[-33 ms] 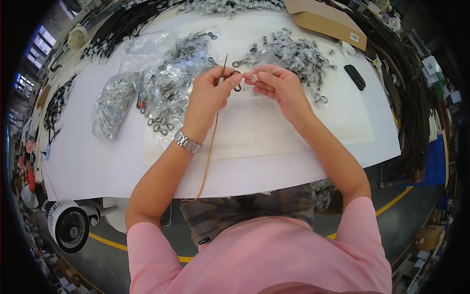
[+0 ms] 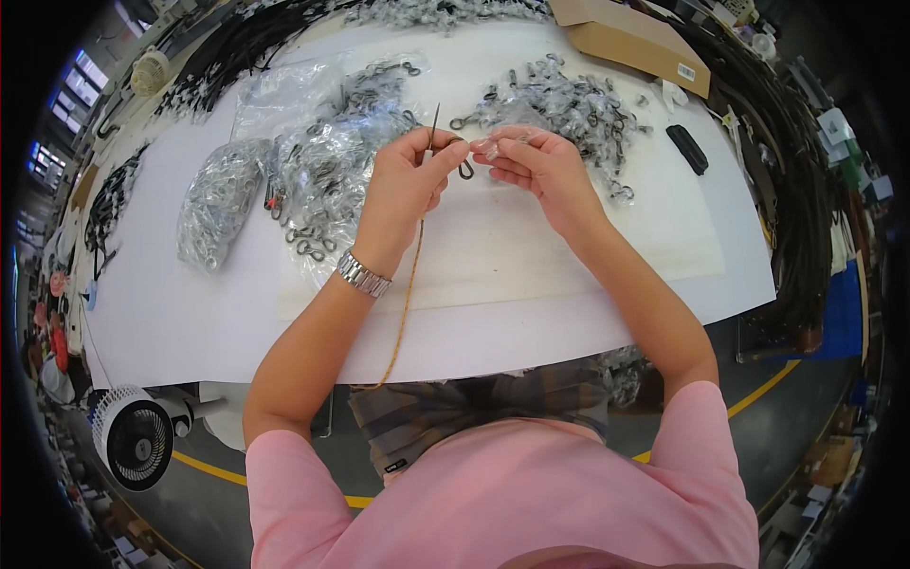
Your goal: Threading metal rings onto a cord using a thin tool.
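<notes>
My left hand point(image 2: 412, 180), closed, pinches a small dark metal clasp point(image 2: 465, 170) between thumb and forefinger. A thin pointed tool point(image 2: 436, 120) sticks up out of the same hand; its lower part is hidden by the fingers, so its kind is unclear. From beneath that hand an orange-yellow cord point(image 2: 406, 303) hangs down to the table's front edge. Close by on the right, my right hand point(image 2: 542, 171) is closed on a crumpled bit of clear plastic film point(image 2: 486, 148). Behind it lies a pile of plastic-wrapped clasps point(image 2: 578, 109).
Further wrapped clasps point(image 2: 327, 171) spread over plastic on the white table point(image 2: 531, 313), beside a full clear bag point(image 2: 220, 204). At the back right are a cardboard box point(image 2: 635, 47) and a black oblong object point(image 2: 687, 150). A fan point(image 2: 137, 436) stands at lower left.
The clasp in my left hand has turned a little, its free end now pointing lower and to the right. Both hands have hardly moved.
</notes>
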A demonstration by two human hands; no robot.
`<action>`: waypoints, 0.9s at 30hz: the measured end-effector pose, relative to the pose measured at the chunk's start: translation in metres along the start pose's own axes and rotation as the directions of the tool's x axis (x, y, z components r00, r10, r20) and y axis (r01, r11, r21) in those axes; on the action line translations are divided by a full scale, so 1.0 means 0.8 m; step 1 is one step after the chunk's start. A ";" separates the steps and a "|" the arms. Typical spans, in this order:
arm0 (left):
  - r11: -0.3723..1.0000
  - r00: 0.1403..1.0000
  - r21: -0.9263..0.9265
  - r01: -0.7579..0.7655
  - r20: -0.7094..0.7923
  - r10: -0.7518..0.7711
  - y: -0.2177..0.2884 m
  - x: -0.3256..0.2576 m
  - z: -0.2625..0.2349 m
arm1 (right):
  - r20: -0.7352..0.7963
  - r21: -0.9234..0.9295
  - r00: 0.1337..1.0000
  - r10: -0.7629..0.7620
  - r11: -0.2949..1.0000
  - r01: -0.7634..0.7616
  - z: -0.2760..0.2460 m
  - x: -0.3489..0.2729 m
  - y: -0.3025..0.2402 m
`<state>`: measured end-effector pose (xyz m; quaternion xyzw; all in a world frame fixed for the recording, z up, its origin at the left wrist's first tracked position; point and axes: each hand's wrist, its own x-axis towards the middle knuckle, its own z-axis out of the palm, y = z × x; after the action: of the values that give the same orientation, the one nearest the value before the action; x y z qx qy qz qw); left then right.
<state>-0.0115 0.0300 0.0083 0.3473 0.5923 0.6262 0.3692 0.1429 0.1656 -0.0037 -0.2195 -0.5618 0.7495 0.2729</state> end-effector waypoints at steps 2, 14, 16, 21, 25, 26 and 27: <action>0.999 1.000 -0.043 -0.014 0.001 0.014 0.000 -0.001 0.002 | 0.008 -0.017 1.000 -0.009 1.000 0.009 0.001 0.000 0.000; 0.993 0.992 -0.052 -0.109 -0.068 0.105 0.002 -0.004 0.008 | -0.028 -0.040 0.999 -0.026 0.999 0.025 0.002 -0.001 0.001; 0.991 0.992 -0.068 -0.114 -0.066 0.110 0.004 -0.005 0.007 | -0.046 0.042 0.999 0.006 0.999 -0.004 0.003 -0.002 -0.003; 0.992 0.991 -0.032 -0.121 -0.055 0.119 0.005 -0.007 0.011 | 0.013 0.111 1.000 0.016 0.994 -0.017 -0.002 0.001 -0.002; 0.992 0.992 -0.049 -0.115 -0.059 0.112 0.005 -0.008 0.014 | 0.052 0.152 0.998 0.023 0.988 -0.030 0.001 0.000 -0.003; 0.993 0.992 -0.049 -0.111 -0.058 0.108 0.004 -0.008 0.013 | 0.052 0.152 0.998 0.023 0.988 -0.031 0.001 0.001 -0.002; 0.993 0.993 -0.049 -0.108 -0.057 0.105 0.004 -0.008 0.012 | 0.074 0.175 0.997 0.011 0.984 -0.024 0.001 0.002 -0.001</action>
<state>-0.0001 0.0292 0.0119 0.3515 0.5663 0.6695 0.3280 0.1414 0.1663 -0.0024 -0.1721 -0.5013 0.8059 0.2638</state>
